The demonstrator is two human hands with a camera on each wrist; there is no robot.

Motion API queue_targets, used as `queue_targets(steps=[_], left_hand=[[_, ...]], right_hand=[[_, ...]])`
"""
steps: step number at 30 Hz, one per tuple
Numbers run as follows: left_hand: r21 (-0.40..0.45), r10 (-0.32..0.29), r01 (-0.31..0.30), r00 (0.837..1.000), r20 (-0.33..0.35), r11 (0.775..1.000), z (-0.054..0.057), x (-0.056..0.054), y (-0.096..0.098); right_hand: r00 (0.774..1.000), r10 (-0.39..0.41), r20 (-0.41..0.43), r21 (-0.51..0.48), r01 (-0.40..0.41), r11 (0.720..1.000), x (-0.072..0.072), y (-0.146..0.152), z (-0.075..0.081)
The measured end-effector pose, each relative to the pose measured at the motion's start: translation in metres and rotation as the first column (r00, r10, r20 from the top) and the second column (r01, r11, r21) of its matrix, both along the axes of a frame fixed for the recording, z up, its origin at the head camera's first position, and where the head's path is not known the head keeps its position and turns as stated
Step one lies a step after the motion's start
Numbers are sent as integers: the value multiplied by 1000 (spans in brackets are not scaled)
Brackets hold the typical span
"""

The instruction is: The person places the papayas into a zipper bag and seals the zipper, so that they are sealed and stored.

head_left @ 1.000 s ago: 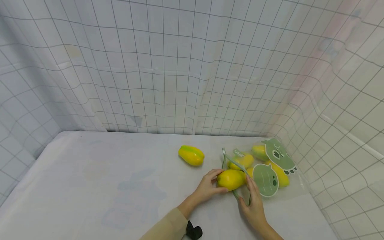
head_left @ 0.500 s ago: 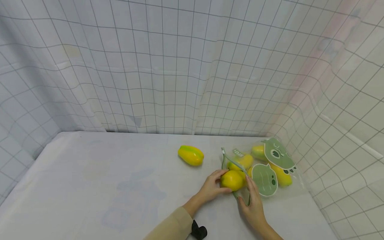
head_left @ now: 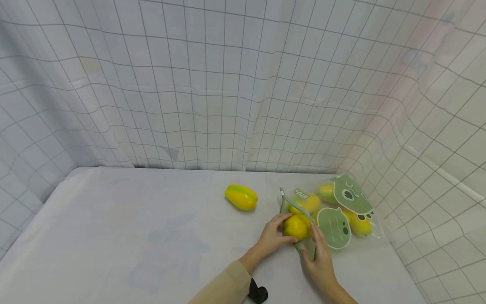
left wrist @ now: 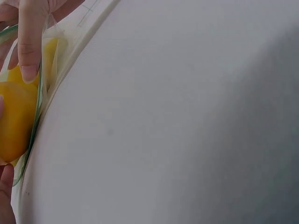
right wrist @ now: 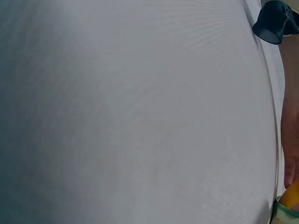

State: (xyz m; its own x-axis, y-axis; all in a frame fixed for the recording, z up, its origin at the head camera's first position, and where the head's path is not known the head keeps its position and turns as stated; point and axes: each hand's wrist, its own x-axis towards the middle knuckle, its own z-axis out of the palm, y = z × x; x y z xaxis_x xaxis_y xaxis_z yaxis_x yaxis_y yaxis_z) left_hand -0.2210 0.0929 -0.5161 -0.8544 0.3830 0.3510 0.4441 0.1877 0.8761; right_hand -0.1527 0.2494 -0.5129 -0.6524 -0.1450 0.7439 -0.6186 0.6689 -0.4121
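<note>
My left hand (head_left: 274,235) holds a smooth yellow mango (head_left: 296,228), thumb and fingers round its near end, at the mouth of a clear zip bag (head_left: 334,230) with green cartoon prints. The mango's far end is inside the bag's green-edged opening. My right hand (head_left: 322,261) grips the near side of that opening. In the left wrist view, a finger of the right hand lies over the green rim beside the mango (left wrist: 16,123). The right wrist view shows only a piece of the mango (right wrist: 290,195) above the bag's rim (right wrist: 284,210).
Inside the bag lie several more yellow fruits (head_left: 327,193). One loose yellow fruit with a green streak (head_left: 241,197) rests on the white table (head_left: 114,236), left of the bag. A black wrist device (head_left: 258,293) sits at the left sleeve. Gridded curtains surround the table.
My left hand has moved right, carrying the mango from in front of the bag's mouth into it. A fruit within the bag has shifted slightly right. My right hand has stayed nearly still.
</note>
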Motion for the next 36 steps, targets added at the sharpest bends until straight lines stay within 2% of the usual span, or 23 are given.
queue_targets(steps=[4,8,11,18,25,28,31,34,36], left_hand=[[19,42,-43,999,25,999,-1,2,4],[25,56,-57,998,41,998,0,3,7],[26,47,-48,998,31,999,1,4,7],[55,-23,23,1000,3,998,-1,3,5],[95,-31,31,1000,-2,995,-2,1,7],[152,-29,26,999,24,988,3,3,8],[202,-30,16,997,68,979,15,9,6],[225,-22,-4,994,111,974,26,14,4],[236,-8,-22,992,126,971,28,15,4]], right_hand=[[1000,-2,1,2,2,1000,0,0,-1],[1000,2,-1,4,-2,1000,0,0,-1],[1000,8,0,2,-8,1000,0,0,0],[1000,7,1,1,-7,1000,1,0,0],[1000,3,11,-1,-3,1000,2,0,1],[1000,6,11,-4,-6,1000,1,-1,2],[1000,8,12,-6,-8,1000,1,-1,1],[1000,8,26,-18,-8,1000,1,0,0],[999,8,34,-21,-7,1000,1,-1,0]])
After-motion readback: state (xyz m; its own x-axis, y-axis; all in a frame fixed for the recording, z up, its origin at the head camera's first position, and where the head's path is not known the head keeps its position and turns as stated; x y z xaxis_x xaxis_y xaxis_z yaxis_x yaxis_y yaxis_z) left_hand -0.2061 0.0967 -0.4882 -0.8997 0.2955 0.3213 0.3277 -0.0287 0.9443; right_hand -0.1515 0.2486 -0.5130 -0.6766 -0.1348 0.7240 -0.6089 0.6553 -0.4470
